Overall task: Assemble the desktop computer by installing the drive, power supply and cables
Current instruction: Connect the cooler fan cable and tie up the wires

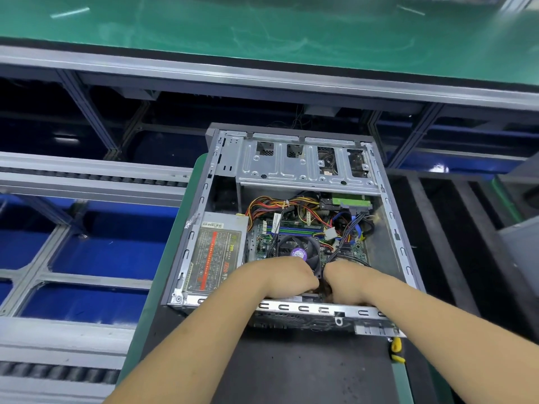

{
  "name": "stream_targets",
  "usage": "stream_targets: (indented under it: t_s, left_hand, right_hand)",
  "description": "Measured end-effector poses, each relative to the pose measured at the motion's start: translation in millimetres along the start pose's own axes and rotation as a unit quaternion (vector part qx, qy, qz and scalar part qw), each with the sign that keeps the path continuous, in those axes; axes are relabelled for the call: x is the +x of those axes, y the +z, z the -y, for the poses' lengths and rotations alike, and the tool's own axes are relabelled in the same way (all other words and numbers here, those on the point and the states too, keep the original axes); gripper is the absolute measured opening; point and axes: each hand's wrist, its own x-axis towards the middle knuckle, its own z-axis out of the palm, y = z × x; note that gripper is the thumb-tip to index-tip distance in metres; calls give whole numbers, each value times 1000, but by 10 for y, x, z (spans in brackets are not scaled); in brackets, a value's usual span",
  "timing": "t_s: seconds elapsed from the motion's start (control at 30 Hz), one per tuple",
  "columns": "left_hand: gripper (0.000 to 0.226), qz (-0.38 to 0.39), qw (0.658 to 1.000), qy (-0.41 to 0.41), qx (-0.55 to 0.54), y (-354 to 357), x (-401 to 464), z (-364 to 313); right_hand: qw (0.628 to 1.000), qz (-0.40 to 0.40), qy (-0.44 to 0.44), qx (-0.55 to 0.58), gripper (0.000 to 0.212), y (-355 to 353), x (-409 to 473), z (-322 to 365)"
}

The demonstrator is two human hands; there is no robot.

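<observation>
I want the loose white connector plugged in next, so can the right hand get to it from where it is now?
Probably yes. The right hand sits low inside the open case, and the white connector lies just beyond it, past the fan. Only loose wires cross that gap; no cover blocks the top.

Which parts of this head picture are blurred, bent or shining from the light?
In the head view, the green conveyor belt at the top is smeared by motion blur; the grey aluminium rail bows from wide-angle distortion; the silver metal drive cage shines mildly; the open grey computer case interior is sharp; both hands' fingers are hidden.
</observation>
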Motion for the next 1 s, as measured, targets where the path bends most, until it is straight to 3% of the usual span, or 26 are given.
stream_targets:
  t_s: [0.1,0.17,0.27,0.33,0.43,0.63,0.7,0.87,0.93,1.0]
  left_hand:
    - [30,-87,995,4,-38,1,-31,15]
    - [35,-157,987,6,-22,-2,-62,-1]
    - [34,-215,975,9,-49,-5,-70,2]
    - [34,-241,967,12,-82,-12,-105,-11]
    - [37,-231,971,24,-57,-27,-193,-37]
    - [46,-157,984,-7,81,-39,-391,11]
    - [49,-182,969,-19,169,62,-407,4]
    - [55,-280,931,33,233,158,-394,36]
    - [57,-299,913,57,272,168,-393,34]
    - [64,-311,899,74,297,178,-395,26]
  right_hand:
    - [998,-32,-11,57,37,-72,-114,7]
    - [987,-110,-27,113,41,-148,-250,41]
    - [944,-210,-59,249,42,-173,-327,142]
    - [918,-148,-94,356,44,-155,-358,178]
    - [921,-61,-143,356,51,-148,-393,165]
    - [912,-62,-132,384,54,-147,-404,151]
    - [920,-63,-115,370,50,-143,-397,168]
    - [917,-90,-94,378,40,-157,-398,159]
    - [911,-93,-91,390,25,-160,-400,153]
    - [908,-94,-91,397,34,-159,-394,159]
